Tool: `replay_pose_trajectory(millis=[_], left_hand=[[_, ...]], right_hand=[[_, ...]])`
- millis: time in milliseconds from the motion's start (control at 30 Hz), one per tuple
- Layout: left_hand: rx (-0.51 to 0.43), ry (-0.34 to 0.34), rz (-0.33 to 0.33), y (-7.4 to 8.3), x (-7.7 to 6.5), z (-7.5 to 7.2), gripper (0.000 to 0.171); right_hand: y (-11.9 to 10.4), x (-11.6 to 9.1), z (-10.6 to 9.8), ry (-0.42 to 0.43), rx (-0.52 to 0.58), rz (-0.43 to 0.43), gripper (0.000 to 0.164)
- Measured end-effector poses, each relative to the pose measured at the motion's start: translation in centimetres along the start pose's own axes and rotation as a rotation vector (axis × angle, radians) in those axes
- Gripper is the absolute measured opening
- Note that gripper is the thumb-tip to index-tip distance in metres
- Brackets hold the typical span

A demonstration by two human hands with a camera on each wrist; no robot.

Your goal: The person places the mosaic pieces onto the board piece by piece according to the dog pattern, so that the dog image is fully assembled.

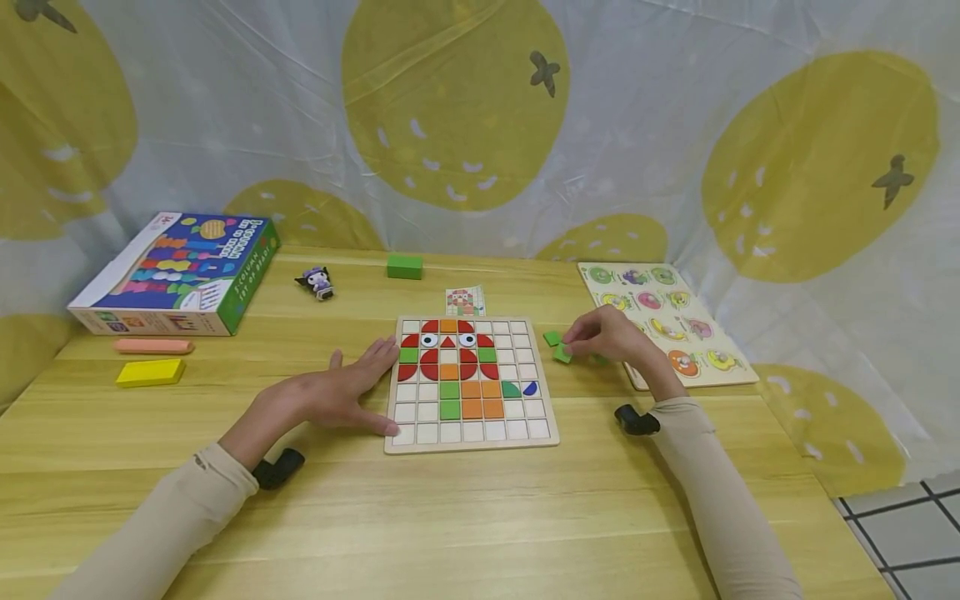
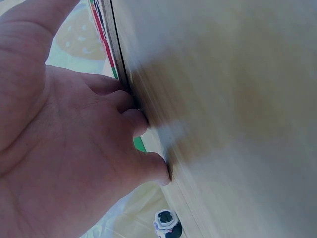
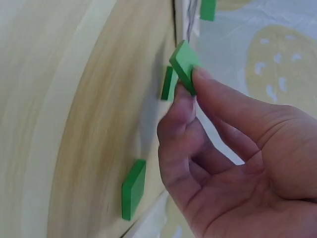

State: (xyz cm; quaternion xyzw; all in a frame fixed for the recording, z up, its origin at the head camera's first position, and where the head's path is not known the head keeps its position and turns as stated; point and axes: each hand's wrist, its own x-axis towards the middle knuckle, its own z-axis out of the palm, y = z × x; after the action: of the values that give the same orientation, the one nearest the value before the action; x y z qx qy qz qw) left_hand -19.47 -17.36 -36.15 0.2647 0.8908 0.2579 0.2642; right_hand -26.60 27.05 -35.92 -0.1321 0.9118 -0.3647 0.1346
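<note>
A square wooden grid board (image 1: 495,430) carries red, orange, green and white tiles in a picture with two eyes. My left hand (image 1: 337,398) is spread at its left edge, with the fingertips on the side and the thumb at the near corner. To the right of the board, my right hand (image 1: 611,335) pinches a green square tile (image 3: 184,62) between thumb and fingers. A second green tile (image 1: 552,338) lies just beyond it. Another green tile (image 3: 133,191) rests on the table, mostly hidden under the hand in the head view.
Behind the board lies a small pattern card (image 1: 466,301), with a green block (image 1: 405,267) farther back. A fruit puzzle board (image 1: 660,325) is at the right. On the left are a toy box (image 1: 180,271), a figurine (image 1: 318,283), a pink stick (image 1: 153,346) and a yellow block (image 1: 150,372).
</note>
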Motion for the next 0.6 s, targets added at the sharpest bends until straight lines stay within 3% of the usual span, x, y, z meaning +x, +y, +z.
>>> replay_pose_trajectory(millis=[167, 267, 600], left_hand=[[0.009, 0.005, 0.002, 0.0, 0.1, 0.1, 0.122], [0.007, 0.007, 0.004, 0.0, 0.1, 0.1, 0.122], [0.003, 0.005, 0.003, 0.0, 0.1, 0.0, 0.122]], right_hand=[[-0.2, 0.0, 0.3, -0.071, 0.141, 0.000, 0.014], [-0.7, 0.1, 0.9, -0.146, 0.193, -0.048, 0.015], [-3.6, 0.5, 3.6, -0.389, 0.155, -0.273, 0.007]])
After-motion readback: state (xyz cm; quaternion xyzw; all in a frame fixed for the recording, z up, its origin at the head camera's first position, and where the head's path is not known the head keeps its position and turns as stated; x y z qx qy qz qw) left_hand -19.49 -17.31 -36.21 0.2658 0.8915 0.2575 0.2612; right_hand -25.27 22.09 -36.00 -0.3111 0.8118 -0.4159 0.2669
